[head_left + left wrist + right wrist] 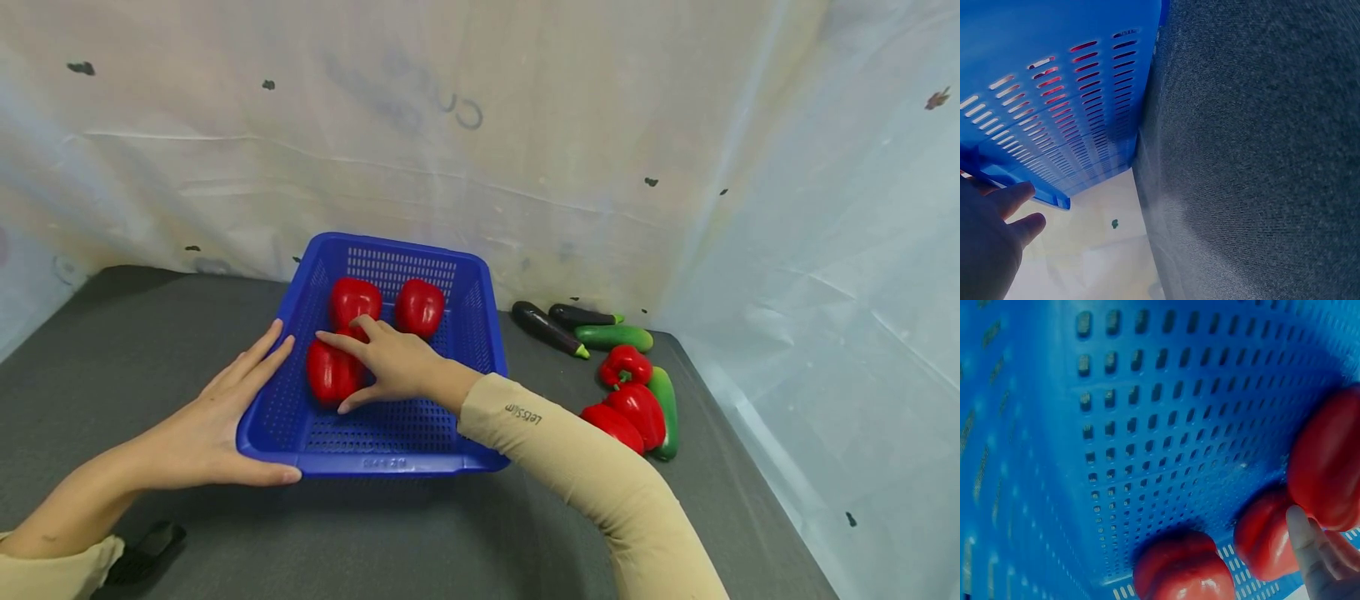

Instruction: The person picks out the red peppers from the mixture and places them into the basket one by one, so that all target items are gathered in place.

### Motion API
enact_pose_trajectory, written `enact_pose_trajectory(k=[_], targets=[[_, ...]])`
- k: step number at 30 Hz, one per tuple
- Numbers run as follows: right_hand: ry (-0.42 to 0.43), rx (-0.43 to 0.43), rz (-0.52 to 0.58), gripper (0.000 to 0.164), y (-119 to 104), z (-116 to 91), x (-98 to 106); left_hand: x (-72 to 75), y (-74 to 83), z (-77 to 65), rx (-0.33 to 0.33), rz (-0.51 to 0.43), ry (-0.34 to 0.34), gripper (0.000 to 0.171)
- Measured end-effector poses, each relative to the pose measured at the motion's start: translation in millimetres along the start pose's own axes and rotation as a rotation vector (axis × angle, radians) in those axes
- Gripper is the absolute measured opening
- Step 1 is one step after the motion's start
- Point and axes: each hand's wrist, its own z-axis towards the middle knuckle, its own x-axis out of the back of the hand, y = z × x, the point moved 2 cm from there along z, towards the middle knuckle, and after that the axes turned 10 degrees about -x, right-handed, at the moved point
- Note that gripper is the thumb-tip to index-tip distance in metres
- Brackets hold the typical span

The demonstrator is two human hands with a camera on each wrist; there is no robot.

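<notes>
A blue perforated basket stands on the dark tabletop with red bell peppers inside. Two of them, a back-left pepper and a back-right pepper, lie toward the far wall. A front-left pepper lies below my right hand, whose fingers and thumb are spread over and beside it. In the right wrist view, a fingertip is beside a large pepper; firm contact cannot be told. My left hand rests at the basket's front-left corner, fingers extended along the left rim, thumb along the front.
On the table's right side lie two eggplants, a cucumber, another cucumber and several red peppers. A pale plastic sheet hangs behind the table. A black strap is by my left wrist.
</notes>
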Motion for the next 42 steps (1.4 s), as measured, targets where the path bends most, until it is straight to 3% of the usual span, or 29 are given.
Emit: enact_pose_trajectory(k=[10, 19, 26, 42], targets=[[0.008, -0.013, 0.041, 0.094, 4, -1, 6, -0.1, 0.0, -0.2, 0.006, -0.008, 0.000, 0.126], [0.153, -0.059, 0.229, 0.091, 18, -9, 26, 1.1, 0.3, 0.4, 0.002, -0.010, -0.003, 0.126], [0.189, -0.090, 0.328, 0.091, 24, -10, 32, 0.7, 1.2, 0.4, -0.002, -0.007, 0.002, 0.126], [0.202, -0.094, 0.353, 0.087, 28, -11, 35, 0.9, 0.7, 0.6, 0.001, 0.003, 0.001, 0.127]])
